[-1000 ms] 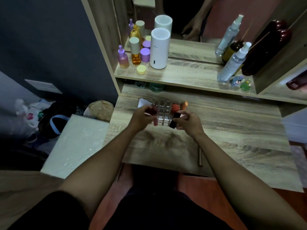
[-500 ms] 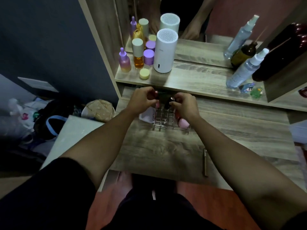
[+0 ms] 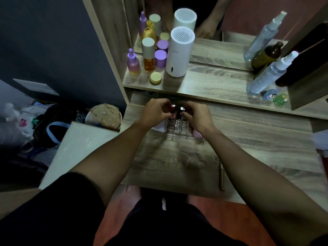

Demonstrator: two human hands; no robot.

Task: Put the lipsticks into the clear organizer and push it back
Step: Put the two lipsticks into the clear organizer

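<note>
The clear gridded organizer point(image 3: 177, 128) stands on the wooden desk point(image 3: 177, 157), near the back under the shelf edge. Both hands hover over its far side. My left hand point(image 3: 156, 111) pinches a dark reddish lipstick point(image 3: 172, 106) above the back cells. My right hand point(image 3: 197, 115) pinches a dark lipstick with a shiny top point(image 3: 182, 109) right beside it. A pink rounded item point(image 3: 196, 134) lies against the organizer's right side, and a white item point(image 3: 159, 126) against its left. The organizer's back cells are hidden by my fingers.
On the shelf above stand a white cylinder point(image 3: 179, 52), purple and amber bottles point(image 3: 149, 57), a small yellow jar point(image 3: 155, 78) and spray bottles point(image 3: 266, 75). A thin metal pen point(image 3: 221, 176) lies at the desk's front right. Bags and a bin sit left of the desk.
The organizer has been moved back from mid-desk toward the shelf. Both hands went with it and now hold lipsticks over its far cells, barely shifted in the last half second.
</note>
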